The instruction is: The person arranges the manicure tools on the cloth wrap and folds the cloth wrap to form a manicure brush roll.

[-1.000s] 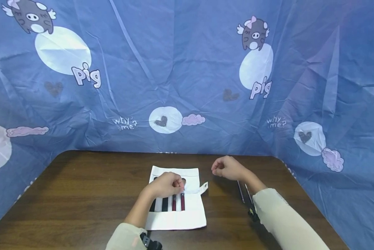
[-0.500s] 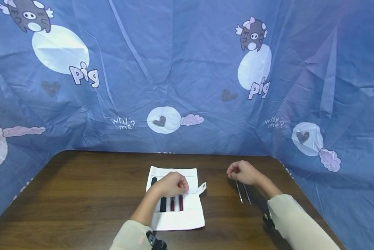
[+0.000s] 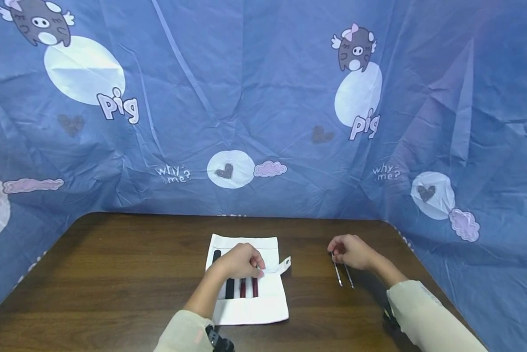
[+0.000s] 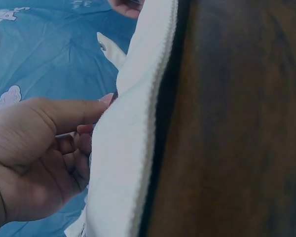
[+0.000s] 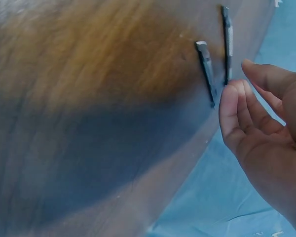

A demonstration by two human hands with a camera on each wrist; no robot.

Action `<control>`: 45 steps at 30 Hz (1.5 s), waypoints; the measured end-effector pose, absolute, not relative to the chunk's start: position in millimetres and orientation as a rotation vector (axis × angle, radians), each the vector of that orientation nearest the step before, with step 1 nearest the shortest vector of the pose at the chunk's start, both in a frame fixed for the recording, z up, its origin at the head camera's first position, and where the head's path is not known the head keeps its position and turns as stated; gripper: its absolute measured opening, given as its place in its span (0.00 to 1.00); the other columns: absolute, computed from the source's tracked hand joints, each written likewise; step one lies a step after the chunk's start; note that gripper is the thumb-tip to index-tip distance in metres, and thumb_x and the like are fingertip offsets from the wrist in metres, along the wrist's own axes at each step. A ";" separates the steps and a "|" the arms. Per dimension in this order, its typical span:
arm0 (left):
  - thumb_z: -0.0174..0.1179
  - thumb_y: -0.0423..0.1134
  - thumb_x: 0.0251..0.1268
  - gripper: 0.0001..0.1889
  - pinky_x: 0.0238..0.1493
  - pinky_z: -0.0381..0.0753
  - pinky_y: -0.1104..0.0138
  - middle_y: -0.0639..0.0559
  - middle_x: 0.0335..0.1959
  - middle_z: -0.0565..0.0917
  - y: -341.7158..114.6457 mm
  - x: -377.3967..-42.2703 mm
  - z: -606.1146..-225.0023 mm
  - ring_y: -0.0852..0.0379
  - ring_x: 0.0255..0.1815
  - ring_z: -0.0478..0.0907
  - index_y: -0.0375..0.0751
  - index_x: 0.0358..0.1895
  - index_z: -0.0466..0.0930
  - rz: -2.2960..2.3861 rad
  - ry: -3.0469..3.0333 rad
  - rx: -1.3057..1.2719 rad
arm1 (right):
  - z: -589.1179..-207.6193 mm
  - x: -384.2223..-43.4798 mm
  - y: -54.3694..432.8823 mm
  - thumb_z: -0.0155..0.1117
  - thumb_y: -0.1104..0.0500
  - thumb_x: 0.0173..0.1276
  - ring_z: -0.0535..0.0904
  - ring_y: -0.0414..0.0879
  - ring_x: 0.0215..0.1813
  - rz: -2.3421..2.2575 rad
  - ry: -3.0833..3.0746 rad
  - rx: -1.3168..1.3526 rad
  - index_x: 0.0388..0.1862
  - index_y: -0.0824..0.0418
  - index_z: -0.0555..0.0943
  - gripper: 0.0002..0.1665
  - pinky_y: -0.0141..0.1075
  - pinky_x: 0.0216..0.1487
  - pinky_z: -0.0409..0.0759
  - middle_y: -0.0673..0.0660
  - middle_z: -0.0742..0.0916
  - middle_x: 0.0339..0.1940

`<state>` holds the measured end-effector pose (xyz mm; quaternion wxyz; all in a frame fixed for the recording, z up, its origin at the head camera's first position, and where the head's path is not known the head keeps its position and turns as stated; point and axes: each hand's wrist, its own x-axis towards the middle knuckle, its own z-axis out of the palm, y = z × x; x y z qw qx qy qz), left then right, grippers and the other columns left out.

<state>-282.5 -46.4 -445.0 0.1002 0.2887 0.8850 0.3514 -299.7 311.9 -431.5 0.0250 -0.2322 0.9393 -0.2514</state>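
My left hand (image 3: 244, 261) lies over a white cloth roll-up pouch (image 3: 263, 310), its thumb and fingertips at the pocket edge. Red-handled tools (image 3: 255, 287) and a black-handled tool (image 3: 230, 288) stand in its slots, their upper parts hidden by the hand. In the left wrist view, the pouch (image 4: 123, 143) hides the fingertips; I cannot tell whether they pinch anything. Two slim metal tools (image 5: 228, 44) lie on the table at the right. Close over their far ends is my right hand (image 5: 266, 118), thumb and fingers apart with nothing between them.
The brown wooden table (image 3: 113, 283) carries the pouch and the loose tools. A snap strap (image 3: 285, 265) sticks out from the pouch's right side. Behind the table hangs a blue printed cloth (image 3: 254, 98).
My right hand has moved right, away from the pouch, to the two loose metal tools, then slightly lower. My left hand has shifted a little right over the pouch and now covers a tool's rounded head.
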 end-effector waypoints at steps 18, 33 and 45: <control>0.72 0.32 0.60 0.02 0.33 0.71 0.69 0.58 0.22 0.76 -47.3 -281.4 -445.4 0.62 0.27 0.70 0.41 0.32 0.88 1.030 2.611 0.816 | -441.9 -299.3 298.9 0.70 0.76 0.52 0.81 0.44 0.35 -0.819 2.896 -0.768 0.41 0.68 0.83 0.16 0.32 0.36 0.79 0.53 0.85 0.30; 0.68 0.31 0.64 0.04 0.33 0.71 0.67 0.56 0.22 0.76 -48.2 -280.9 -446.2 0.60 0.27 0.71 0.43 0.31 0.87 1.046 2.591 0.785 | -445.8 -306.8 274.4 0.72 0.74 0.53 0.76 0.37 0.29 -0.814 2.936 -0.758 0.38 0.67 0.83 0.12 0.31 0.33 0.75 0.51 0.83 0.25; 0.68 0.30 0.64 0.05 0.31 0.70 0.67 0.56 0.21 0.75 -48.3 -280.5 -446.5 0.60 0.25 0.70 0.43 0.30 0.86 1.062 2.590 0.782 | -442.5 -309.1 259.3 0.67 0.74 0.55 0.76 0.36 0.28 -0.728 2.947 -0.650 0.47 0.71 0.83 0.18 0.33 0.37 0.75 0.46 0.83 0.22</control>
